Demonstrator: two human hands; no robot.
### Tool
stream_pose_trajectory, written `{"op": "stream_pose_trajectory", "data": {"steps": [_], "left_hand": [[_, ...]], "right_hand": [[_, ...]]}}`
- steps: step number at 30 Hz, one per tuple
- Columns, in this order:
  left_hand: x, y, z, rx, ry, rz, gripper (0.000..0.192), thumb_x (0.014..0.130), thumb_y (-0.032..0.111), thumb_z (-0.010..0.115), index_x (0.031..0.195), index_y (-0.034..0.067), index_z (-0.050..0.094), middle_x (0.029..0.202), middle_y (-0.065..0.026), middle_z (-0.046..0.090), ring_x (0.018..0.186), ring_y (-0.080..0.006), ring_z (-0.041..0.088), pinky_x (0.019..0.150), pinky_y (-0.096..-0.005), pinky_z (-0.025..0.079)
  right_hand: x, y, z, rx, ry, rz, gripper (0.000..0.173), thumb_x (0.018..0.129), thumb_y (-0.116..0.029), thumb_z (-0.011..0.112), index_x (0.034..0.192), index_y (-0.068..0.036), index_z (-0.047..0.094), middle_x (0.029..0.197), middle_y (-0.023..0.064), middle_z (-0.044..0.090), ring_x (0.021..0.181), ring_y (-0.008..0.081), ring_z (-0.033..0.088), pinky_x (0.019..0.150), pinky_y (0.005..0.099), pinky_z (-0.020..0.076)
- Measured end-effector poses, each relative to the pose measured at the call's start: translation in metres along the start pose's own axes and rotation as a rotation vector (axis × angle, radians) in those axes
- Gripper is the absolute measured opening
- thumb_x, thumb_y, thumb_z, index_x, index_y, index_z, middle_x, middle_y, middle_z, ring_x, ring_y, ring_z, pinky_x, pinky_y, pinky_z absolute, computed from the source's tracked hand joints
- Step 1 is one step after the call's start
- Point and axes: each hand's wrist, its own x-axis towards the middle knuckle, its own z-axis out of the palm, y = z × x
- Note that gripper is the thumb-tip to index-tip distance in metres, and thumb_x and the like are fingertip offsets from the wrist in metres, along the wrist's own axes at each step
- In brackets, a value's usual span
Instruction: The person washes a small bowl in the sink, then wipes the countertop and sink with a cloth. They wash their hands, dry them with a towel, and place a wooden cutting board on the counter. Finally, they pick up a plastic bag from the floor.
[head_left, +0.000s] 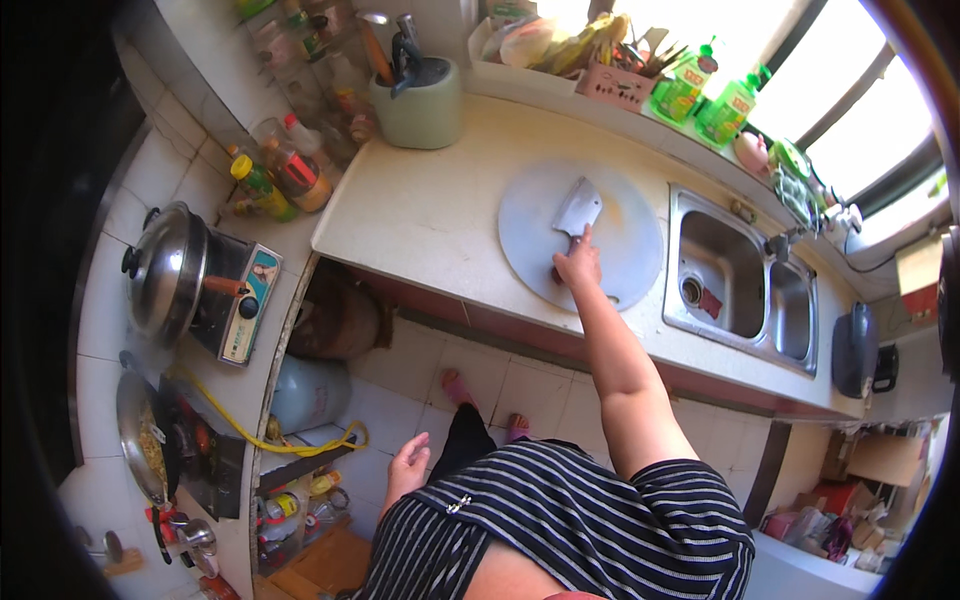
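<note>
A cleaver (580, 206) lies on a round, pale chopping board (630, 259), its broad blade pointing away from me. My right hand (579, 264) is around its dark handle, with the index finger stretched forward to the base of the blade. Part of the handle is hidden under my palm. The board rests on the pale countertop (420, 202), left of the sink. Low at my left side hangs my left hand (409, 466), holding nothing, its fingers loosely apart and away from the counter.
A double-bowl steel sink (720, 255) is set into the counter. A knife holder (416, 109) stands at the back left. Green pump bottles (682, 86) line the windowsill. On the left are a lidded pan (169, 277) on a gas stove, a wok (139, 431) with food, and a yellow hose (247, 435).
</note>
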Motion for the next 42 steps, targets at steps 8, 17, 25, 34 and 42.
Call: {"op": "stream_pose_trajectory", "data": {"steps": [8,17,25,34,42], "left_hand": [[0.136,0.046,-0.02,-0.178,-0.101,0.04,0.032,0.094,0.007,0.056,0.125,0.0,0.056,0.12,-0.0118,0.062,0.113,-0.0165,0.057,0.097,-0.0275,0.044],[0.232,0.107,-0.053,-0.144,-0.172,0.109,0.031,0.093,0.005,0.056,0.124,-0.001,0.057,0.117,-0.0106,0.063,0.109,-0.0155,0.059,0.094,-0.0264,0.046],[0.264,0.096,-0.066,-0.113,-0.236,0.083,0.033,0.094,0.006,0.055,0.126,-0.002,0.054,0.121,-0.0116,0.06,0.115,-0.0176,0.056,0.098,-0.0288,0.045],[0.283,0.093,-0.066,-0.091,-0.235,0.118,0.03,0.094,0.007,0.056,0.123,-0.001,0.057,0.116,-0.0115,0.063,0.108,-0.0162,0.059,0.094,-0.0277,0.046],[0.279,0.089,-0.073,-0.154,-0.191,0.059,0.031,0.093,0.008,0.057,0.124,0.0,0.057,0.117,-0.0108,0.063,0.109,-0.0165,0.059,0.093,-0.0274,0.046]], "right_hand": [[0.036,-0.024,-0.04,0.939,-0.189,-0.004,0.046,0.07,-0.011,0.064,0.112,0.004,0.055,0.076,0.007,0.059,0.061,0.0128,0.054,0.053,0.0263,0.0443],[0.06,-0.294,-0.118,0.802,-0.322,-0.386,0.047,0.076,-0.007,0.064,0.123,-0.003,0.057,0.071,0.0004,0.054,0.059,0.0073,0.047,0.051,0.0226,0.0368],[0.09,-0.351,-0.097,0.572,-0.231,-0.345,0.051,0.069,-0.011,0.067,0.119,-0.002,0.061,0.075,0.003,0.058,0.061,0.0114,0.054,0.055,0.0247,0.0431],[0.108,-0.387,-0.125,0.454,-0.473,-0.326,0.015,0.074,-0.01,0.066,0.087,-0.006,0.058,0.06,0.0023,0.051,0.044,0.0108,0.049,0.037,0.0265,0.0318],[0.147,-0.472,-0.107,0.507,-0.493,-0.222,0.018,0.082,-0.023,0.06,0.081,-0.005,0.06,0.077,0.0106,0.067,0.059,0.0195,0.065,0.055,0.0313,0.0568]]}}
